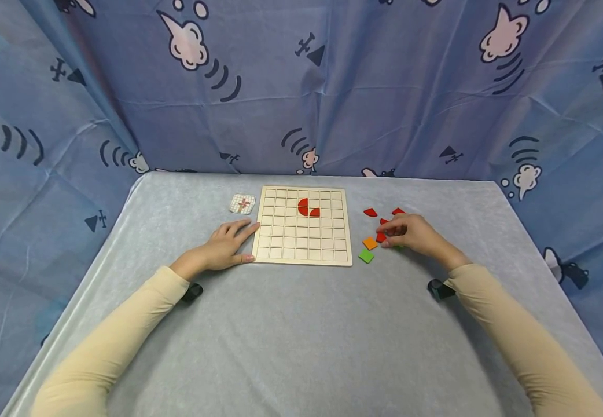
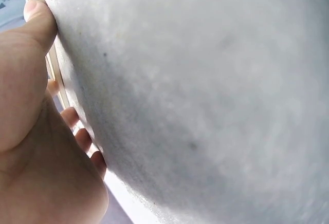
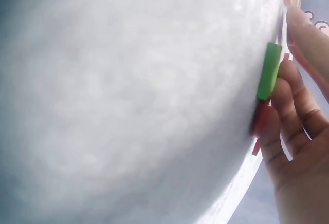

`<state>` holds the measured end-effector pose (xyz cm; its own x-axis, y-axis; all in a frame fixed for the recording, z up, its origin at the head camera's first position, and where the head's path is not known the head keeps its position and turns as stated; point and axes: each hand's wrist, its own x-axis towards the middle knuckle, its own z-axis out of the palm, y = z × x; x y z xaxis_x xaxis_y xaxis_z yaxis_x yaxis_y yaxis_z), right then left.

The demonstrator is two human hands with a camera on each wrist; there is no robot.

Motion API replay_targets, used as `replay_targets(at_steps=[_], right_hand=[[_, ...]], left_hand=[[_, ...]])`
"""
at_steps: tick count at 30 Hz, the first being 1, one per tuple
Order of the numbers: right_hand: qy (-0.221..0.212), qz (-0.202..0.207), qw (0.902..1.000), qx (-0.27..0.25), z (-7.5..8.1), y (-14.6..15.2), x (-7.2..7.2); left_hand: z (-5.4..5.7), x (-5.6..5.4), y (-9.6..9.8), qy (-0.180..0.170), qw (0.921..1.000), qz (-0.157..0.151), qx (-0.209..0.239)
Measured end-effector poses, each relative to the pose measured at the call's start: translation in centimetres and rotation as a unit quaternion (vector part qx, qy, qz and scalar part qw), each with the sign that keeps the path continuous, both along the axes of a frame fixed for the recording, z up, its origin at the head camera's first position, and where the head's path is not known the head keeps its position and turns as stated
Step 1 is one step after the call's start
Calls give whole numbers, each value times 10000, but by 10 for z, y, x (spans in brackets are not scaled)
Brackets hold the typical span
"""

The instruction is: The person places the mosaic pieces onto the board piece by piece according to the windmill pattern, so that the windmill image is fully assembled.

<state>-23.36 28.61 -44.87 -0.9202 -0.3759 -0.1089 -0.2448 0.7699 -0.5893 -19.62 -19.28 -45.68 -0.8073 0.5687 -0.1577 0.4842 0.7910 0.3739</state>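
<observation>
A pale wooden grid board (image 1: 286,237) lies on the table with a few red quarter-circle pieces (image 1: 304,207) in its upper squares. My left hand (image 1: 223,246) rests at the board's left edge, fingers spread, with the thumb near the lower corner; in the left wrist view, the thumb (image 2: 41,21) is by the edge. Over loose pieces right of the board is my right hand (image 1: 411,234), thumb and forefinger apart around a red piece (image 1: 381,237). In the right wrist view, a green piece (image 3: 269,72) is beside the fingertips. The hand partly hides several pieces.
A small card (image 1: 242,204) with a red pattern on a grid lies left of the board. An orange square (image 1: 370,243), a green square (image 1: 366,255) and a red piece (image 1: 370,212) lie right of it. A patterned blue curtain (image 1: 260,87) surrounds the grey-covered table (image 1: 301,336).
</observation>
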Motion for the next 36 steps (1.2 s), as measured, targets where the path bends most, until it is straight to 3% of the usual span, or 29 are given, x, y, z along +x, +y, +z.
replay_targets(at_steps=[12,17,30,36], right_hand=[[280,191,9994,-115,5,-15,-12],[134,190,9995,-196,8,-28,-22],[-37,306,9991,-281,13,-71,-46],[98,448,9985,-293,12,-90,-56]], left_hand=[[3,2,2,-37,10000,40,-80],[-3,-2,0,3,9999,37,-145],[-1,0,0,-116,9998,78,-136],[2,0,1,-43,9999,57,-97]])
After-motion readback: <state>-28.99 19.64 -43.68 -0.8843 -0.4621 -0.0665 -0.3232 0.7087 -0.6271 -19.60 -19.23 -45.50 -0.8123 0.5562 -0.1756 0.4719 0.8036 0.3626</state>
